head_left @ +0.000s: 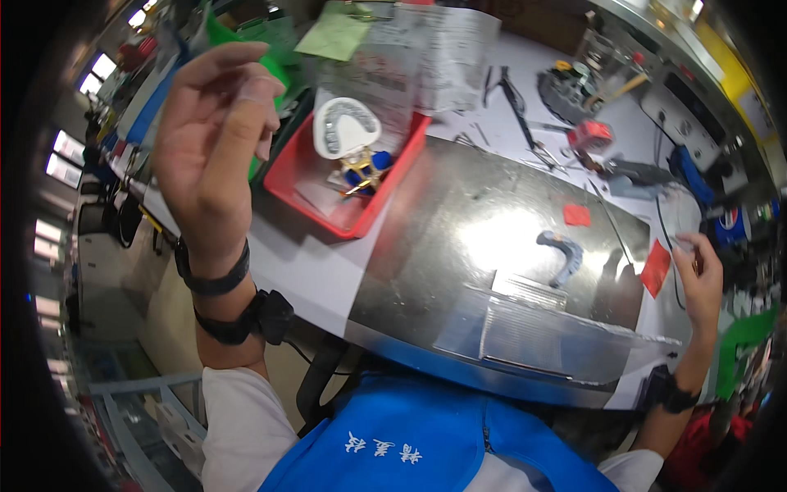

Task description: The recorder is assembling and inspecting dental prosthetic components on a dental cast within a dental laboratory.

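Observation:
My left hand (215, 143) is raised at the left, beside a red plastic bin (307, 211). Its fingers are half curled and apart from the thumb, with nothing visible in them. In the bin, a white dental cast (361, 131) leans beside a gold and blue metal device (365, 172). At the right edge of the table, my right hand (701, 279) has thumb and fingers pinched together; a small brassy bit shows there, too little to name. Just left of it lies a red sheet piece (656, 268). A grey horseshoe-shaped dental arch (564, 258) lies on the metal plate (418, 246).
A smaller red piece (577, 215) lies on the plate. Clear plastic sheeting (541, 336) covers its front edge. Behind are pliers (516, 102), a red box (590, 137), a grey handpiece (635, 176), papers (459, 57) and a control unit (684, 107). A cable runs near my right hand.

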### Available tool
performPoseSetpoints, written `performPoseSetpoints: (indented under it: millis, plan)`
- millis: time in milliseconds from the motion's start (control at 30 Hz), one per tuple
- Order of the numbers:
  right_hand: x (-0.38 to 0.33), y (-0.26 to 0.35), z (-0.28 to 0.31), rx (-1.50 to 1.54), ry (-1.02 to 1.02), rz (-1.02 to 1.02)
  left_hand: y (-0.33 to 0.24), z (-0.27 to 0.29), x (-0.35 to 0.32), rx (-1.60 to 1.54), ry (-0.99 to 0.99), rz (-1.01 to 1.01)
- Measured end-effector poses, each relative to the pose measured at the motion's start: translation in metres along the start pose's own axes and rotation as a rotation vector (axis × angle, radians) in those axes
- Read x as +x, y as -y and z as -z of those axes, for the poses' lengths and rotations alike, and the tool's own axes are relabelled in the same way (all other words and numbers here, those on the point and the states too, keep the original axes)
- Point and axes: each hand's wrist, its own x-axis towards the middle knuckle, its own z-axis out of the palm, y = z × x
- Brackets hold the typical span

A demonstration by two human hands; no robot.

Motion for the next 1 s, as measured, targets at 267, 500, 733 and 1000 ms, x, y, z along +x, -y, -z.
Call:
performPoseSetpoints:
  millis: [267,500,733,1000]
  plan:
    - [-0.015,0.053,-0.029,0.074,0.151,0.025,0.043,0.04,-0.035,0.309,0.15,0.176]
    - [-0.032,0.057,-0.033,0.047,0.116,-0.109,0.073,0.049,-0.058,0.406,0.302,0.004]
    - [-0.045,0.033,-0.04,0.156,0.066,-0.177,0.072,0.047,-0.075,0.304,0.414,-0.051]
    - [-0.053,0.047,-0.057,0.224,0.06,-0.168,0.072,0.043,-0.079,0.641,0.589,-0.136]
